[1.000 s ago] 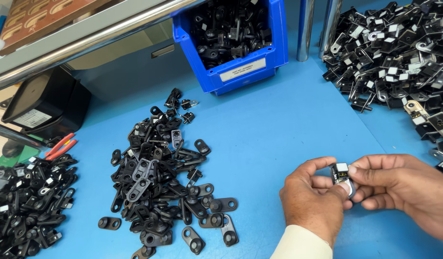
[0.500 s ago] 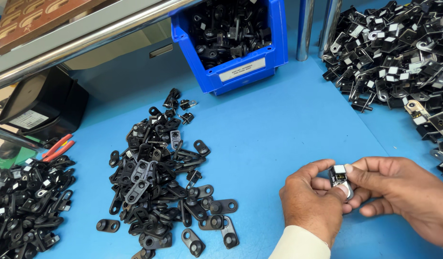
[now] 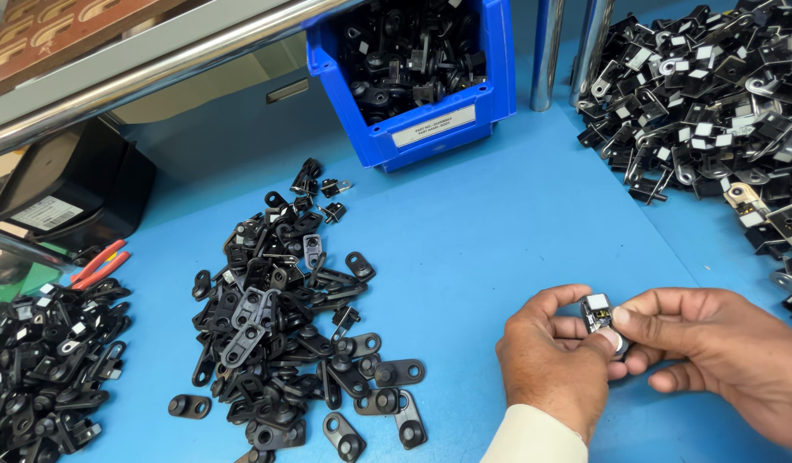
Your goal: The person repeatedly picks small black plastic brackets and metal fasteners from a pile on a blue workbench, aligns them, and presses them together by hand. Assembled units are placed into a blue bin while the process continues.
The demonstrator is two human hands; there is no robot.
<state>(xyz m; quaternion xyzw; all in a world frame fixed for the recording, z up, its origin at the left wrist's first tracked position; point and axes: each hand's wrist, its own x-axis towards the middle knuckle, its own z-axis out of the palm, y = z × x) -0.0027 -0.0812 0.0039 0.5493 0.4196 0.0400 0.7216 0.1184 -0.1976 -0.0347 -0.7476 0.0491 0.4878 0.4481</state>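
While both hands meet low right over the blue table (image 3: 516, 223), left hand (image 3: 554, 364) and right hand (image 3: 722, 360) pinch one small black part (image 3: 598, 312) between fingertips, raised for a close look. Loose black brackets (image 3: 284, 317) lie piled to the left, blue bin (image 3: 413, 77) behind.

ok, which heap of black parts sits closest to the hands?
The loose heap of flat black plastic brackets on the blue table, just beside the left hand. The right-hand pile with white tags lies farther back.

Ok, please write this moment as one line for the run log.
left hand: holds small black part | right hand: pinches same part | nearby: pile of black brackets, blue bin, blue table
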